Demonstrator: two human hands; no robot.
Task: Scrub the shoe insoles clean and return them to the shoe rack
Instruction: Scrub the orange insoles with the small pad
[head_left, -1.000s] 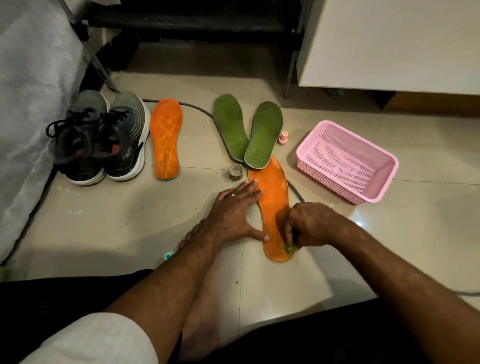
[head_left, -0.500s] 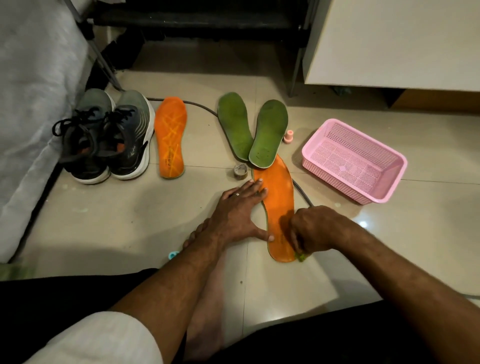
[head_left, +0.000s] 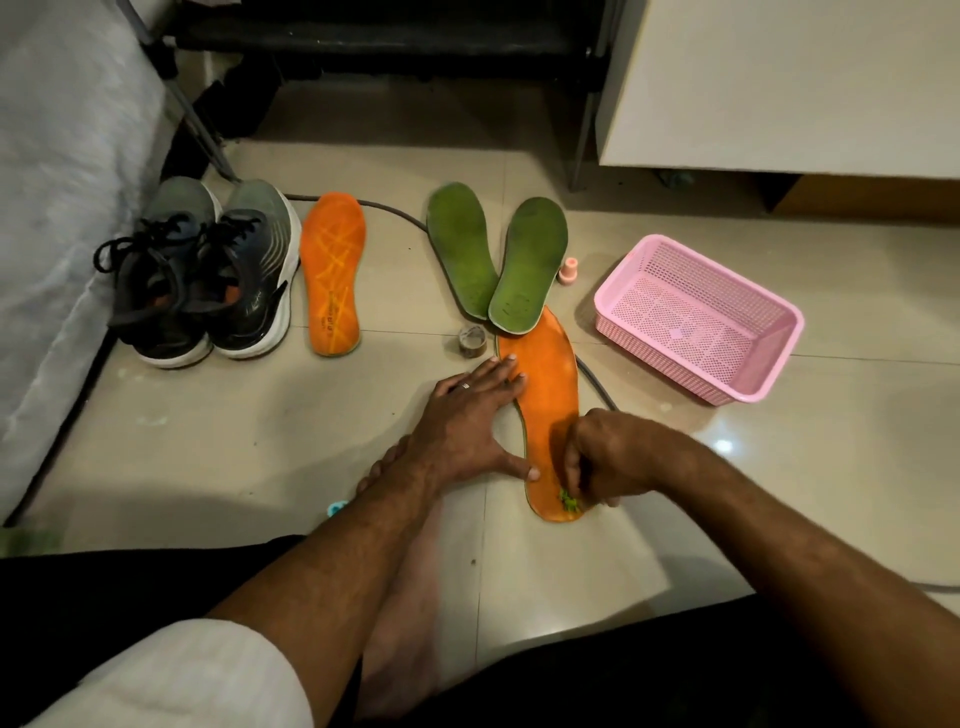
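Lying open-topped, pink basket

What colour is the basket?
Pink, with a perforated mesh pattern; the head view shows it.

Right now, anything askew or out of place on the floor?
Slightly. The right green insole overlaps the toe of the orange insole being scrubbed, and that one lies across a dark cable. A small tape roll sits right by the left hand. Nothing spilled or damaged.
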